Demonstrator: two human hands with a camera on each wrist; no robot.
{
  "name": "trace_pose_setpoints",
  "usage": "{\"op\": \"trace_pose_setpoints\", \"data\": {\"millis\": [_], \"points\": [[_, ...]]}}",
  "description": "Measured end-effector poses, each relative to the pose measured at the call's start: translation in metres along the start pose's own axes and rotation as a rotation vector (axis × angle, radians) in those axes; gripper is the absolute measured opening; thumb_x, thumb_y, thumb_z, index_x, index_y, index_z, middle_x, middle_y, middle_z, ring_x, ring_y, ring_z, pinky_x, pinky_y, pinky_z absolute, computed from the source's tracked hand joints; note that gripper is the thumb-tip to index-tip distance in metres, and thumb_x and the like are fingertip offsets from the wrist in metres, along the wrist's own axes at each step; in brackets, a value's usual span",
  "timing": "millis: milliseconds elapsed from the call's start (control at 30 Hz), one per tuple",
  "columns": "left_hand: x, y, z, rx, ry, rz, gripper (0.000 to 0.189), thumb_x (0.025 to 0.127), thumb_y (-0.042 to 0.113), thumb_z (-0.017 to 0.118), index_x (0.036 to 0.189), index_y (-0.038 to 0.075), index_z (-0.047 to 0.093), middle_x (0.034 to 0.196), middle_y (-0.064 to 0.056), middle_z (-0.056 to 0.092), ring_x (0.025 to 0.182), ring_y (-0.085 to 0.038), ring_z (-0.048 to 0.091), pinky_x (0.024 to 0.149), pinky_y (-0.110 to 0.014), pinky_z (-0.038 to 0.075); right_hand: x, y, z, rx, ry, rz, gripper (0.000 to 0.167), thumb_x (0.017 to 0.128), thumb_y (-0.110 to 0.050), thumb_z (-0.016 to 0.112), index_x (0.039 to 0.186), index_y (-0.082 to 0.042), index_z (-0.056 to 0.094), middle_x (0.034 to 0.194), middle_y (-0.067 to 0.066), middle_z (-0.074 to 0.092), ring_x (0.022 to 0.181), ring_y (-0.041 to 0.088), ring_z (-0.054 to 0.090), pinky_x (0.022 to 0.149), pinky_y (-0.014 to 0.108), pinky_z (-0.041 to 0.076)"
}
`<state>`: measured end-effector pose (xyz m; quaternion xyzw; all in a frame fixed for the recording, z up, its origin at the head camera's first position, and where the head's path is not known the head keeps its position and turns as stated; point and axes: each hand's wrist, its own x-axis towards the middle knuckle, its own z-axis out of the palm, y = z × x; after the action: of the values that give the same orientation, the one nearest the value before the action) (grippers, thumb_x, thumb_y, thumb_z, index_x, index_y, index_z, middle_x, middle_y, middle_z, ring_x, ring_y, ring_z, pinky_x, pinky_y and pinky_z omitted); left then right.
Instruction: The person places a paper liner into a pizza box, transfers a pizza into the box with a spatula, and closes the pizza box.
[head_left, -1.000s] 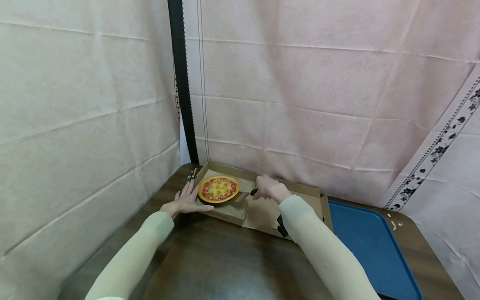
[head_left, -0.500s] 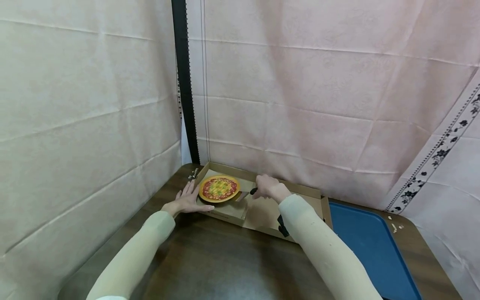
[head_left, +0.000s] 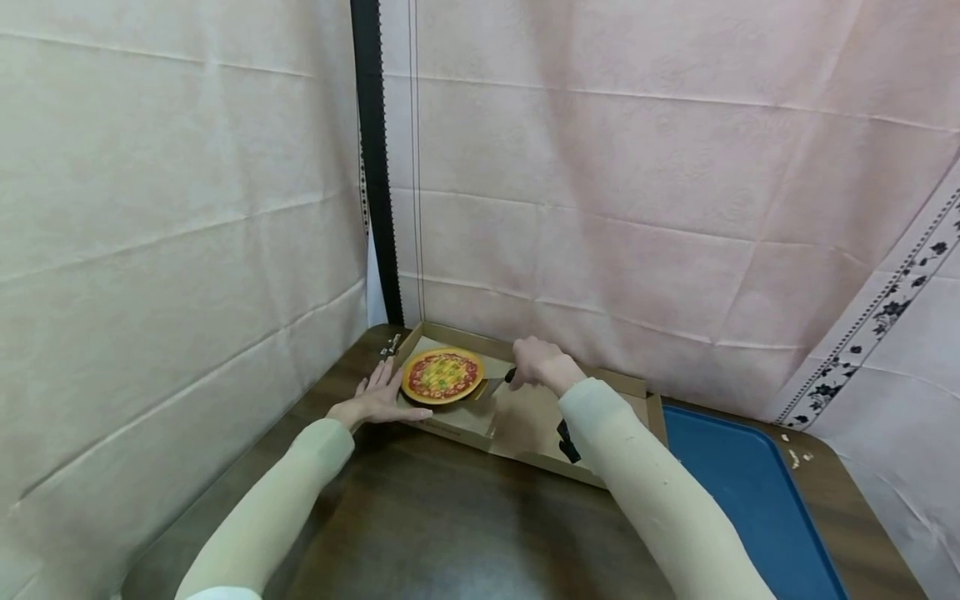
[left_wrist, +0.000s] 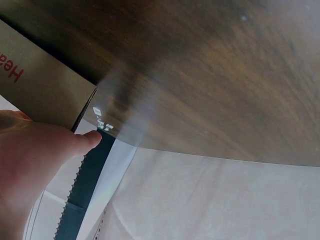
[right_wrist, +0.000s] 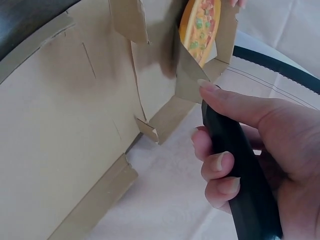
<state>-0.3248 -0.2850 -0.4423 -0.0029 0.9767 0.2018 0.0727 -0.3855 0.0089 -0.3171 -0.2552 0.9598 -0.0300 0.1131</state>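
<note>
A small round pizza (head_left: 442,375) with a yellow-orange rim sits over the left half of an open cardboard pizza box (head_left: 457,433); a dark shadow shows under its near edge. My right hand (head_left: 546,365) grips the black handle (right_wrist: 237,165) of a pizza server, thumb along its top. Its metal blade (right_wrist: 192,75) reaches the pizza's right edge; the tip is hidden. My left hand (head_left: 377,400) rests with spread fingers against the box's front left corner. In the left wrist view its thumb or a finger (left_wrist: 90,141) shows beside the box wall.
The box's lid (head_left: 532,425) lies folded out to the right. A blue tray (head_left: 738,483) is at the right of the brown table (head_left: 442,517). Light cloth walls (head_left: 637,208) stand behind and at the left. A black object (head_left: 567,442) shows beside my right forearm.
My right hand has risen slightly with the server, and the blade's angle has changed a little. The left hand keeps its place at the box. The head view has shifted slightly.
</note>
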Motion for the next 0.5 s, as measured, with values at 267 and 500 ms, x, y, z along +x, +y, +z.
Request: {"op": "trace_pose_setpoints", "data": {"millis": [267, 500], "points": [[0.001, 0.001, -0.001, 0.011, 0.004, -0.005, 0.131, 0.065, 0.089, 0.054, 0.156, 0.010, 0.004, 0.162, -0.018, -0.013, 0.150, -0.037, -0.012, 0.116, -0.066, 0.002, -0.006, 0.007, -0.005, 0.017, 0.006, -0.006, 0.024, 0.080, -0.024, 0.079, 0.096, -0.009, 0.067, 0.074, 0.003, 0.064, 0.062, 0.016, 0.063, 0.051, 0.026, 0.047], [0.001, 0.001, -0.002, -0.005, 0.003, -0.006, 0.129, 0.067, 0.084, 0.058, 0.156, 0.007, 0.006, 0.161, -0.021, -0.012, 0.149, -0.040, -0.011, 0.114, -0.067, 0.003, -0.008, 0.013, -0.006, 0.029, -0.030, 0.010, 0.039, 0.082, -0.023, 0.078, 0.112, -0.006, 0.062, 0.079, 0.006, 0.065, 0.070, 0.022, 0.067, 0.050, 0.026, 0.045]]}}
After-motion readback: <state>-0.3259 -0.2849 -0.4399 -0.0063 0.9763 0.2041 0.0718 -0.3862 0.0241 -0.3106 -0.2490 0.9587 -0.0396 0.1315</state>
